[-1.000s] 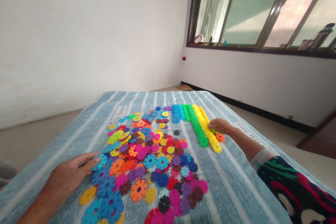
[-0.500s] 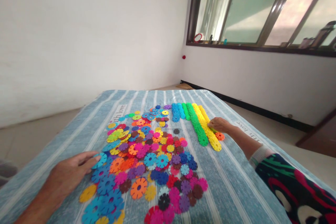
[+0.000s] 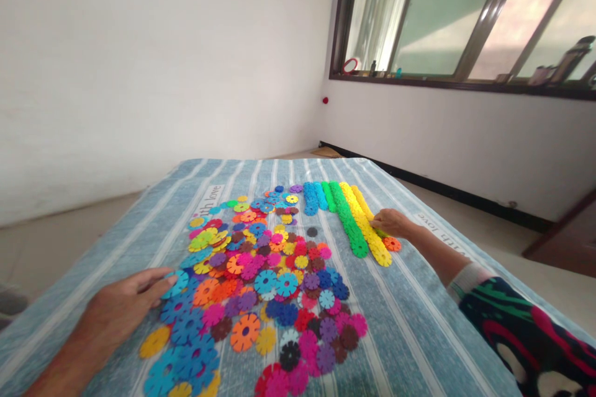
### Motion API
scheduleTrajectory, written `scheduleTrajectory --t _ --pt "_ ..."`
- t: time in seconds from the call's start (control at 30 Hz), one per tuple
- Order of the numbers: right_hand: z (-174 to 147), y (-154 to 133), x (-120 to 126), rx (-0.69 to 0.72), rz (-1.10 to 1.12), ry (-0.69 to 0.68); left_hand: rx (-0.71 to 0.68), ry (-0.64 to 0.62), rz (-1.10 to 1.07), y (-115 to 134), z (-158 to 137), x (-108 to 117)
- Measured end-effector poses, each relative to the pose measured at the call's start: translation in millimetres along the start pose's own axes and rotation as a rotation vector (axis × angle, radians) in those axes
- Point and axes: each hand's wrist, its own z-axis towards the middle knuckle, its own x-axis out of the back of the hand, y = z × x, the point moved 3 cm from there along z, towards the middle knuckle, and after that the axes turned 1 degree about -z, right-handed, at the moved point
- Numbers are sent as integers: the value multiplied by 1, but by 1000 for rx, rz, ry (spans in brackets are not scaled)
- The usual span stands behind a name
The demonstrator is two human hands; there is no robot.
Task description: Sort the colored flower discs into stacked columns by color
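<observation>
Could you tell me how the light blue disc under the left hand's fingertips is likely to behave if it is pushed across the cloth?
The light blue disc looks thin, flat and plastic, so probably light and stiff. Lying flat, it should slide rather than roll. Its notched rim may snag the blue discs beside it, or the striped cloth, which looks soft. The left hand touches its edge.

The bedsheet point(image 3: 419, 322) is pale blue with white stripes. Snowflake discs point(image 3: 261, 285) mix blue, orange, magenta, purple, yellow, red and brown. Sorted rows point(image 3: 347, 217) run blue, green, yellow. The sleeve point(image 3: 521, 335) is black with green, red and white.
</observation>
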Motion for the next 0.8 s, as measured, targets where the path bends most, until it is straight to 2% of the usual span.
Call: scheduleTrajectory --t 0.1,0.57,0.73,0.8 --pt "-3 0 0 5 0 5 61 -37 -1 1 -1 0" --pt "-22 1 -1 19 59 22 48 -86 -5 -4 1 -2" --pt "-22 6 5 -27 110 99 44 -106 -40 -9 1 -5" --pt "-25 8 11 -50 123 150 -8 -47 -44 -12 2 -7"
